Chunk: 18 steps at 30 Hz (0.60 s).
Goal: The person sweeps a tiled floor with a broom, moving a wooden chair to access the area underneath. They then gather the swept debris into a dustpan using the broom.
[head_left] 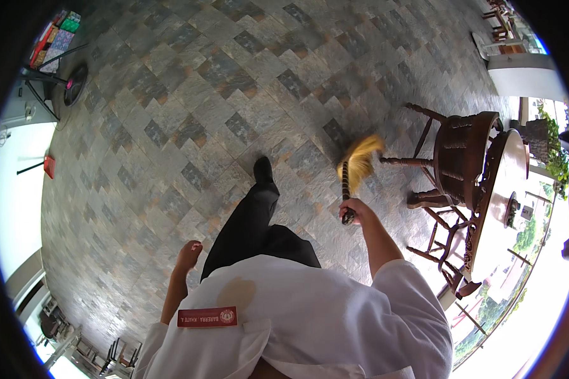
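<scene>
Right hand point(355, 210) wrapped around dark, banded handle point(345, 182) of yellow-bristled broom point(362, 156); bristles fanned out near leg point(408, 162) of dark-brown carved wooden chair point(456, 156) — contact with leg or floor cannot be told. Left hand point(188, 254) out at person's left, seemingly empty, fingers apparently curled; how tightly, cannot tell. No gathered pile distinguishable on grey-brown stone-tile floor point(171, 101) — how much swept or left cannot be judged. Any dust too small to make out; bright windows point(525, 252) at right washed out, outer edges cut off.
</scene>
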Motion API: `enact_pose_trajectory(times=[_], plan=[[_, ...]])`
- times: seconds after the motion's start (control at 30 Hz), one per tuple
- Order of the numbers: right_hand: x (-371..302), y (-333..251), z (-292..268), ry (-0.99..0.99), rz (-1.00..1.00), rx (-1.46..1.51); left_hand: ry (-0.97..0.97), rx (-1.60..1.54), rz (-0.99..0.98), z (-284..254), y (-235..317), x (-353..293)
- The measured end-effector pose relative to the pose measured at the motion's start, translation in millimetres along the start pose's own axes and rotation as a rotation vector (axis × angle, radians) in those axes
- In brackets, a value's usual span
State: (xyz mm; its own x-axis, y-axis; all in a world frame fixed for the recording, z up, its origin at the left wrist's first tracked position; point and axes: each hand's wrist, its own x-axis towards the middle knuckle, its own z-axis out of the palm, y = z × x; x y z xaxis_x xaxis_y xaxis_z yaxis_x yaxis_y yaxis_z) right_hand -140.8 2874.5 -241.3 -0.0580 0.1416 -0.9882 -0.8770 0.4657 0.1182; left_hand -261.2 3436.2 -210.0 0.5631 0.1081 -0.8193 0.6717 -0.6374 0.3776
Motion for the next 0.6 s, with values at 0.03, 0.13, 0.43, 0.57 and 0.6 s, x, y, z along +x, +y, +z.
enact_pose_trajectory(times=[0.03,0.13,0.43,0.57,0.6], plan=[[-0.2,5.8,31.7,0.027,0.050,-0.016,-0.004,-0.086,-0.019,-4.9,19.4,8.3],[-13.3,18.0,116.7,-0.093,-0.012,-0.306,0.014,-0.067,0.083,-14.1,65.6,25.6],[-24.5,-89.3,211.0,-0.664,-0.008,-0.267,-0.017,0.021,0.065,-18.0,101.8,43.0],[-97.9,-124.9,127.2,-0.594,-0.153,-0.253,0.013,-0.041,-0.076,-16.3,89.9,48.6],[-120.0,-130.2,103.9,-0.515,-0.165,-0.225,0.002,-0.071,-0.120,-14.0,88.9,51.1]])
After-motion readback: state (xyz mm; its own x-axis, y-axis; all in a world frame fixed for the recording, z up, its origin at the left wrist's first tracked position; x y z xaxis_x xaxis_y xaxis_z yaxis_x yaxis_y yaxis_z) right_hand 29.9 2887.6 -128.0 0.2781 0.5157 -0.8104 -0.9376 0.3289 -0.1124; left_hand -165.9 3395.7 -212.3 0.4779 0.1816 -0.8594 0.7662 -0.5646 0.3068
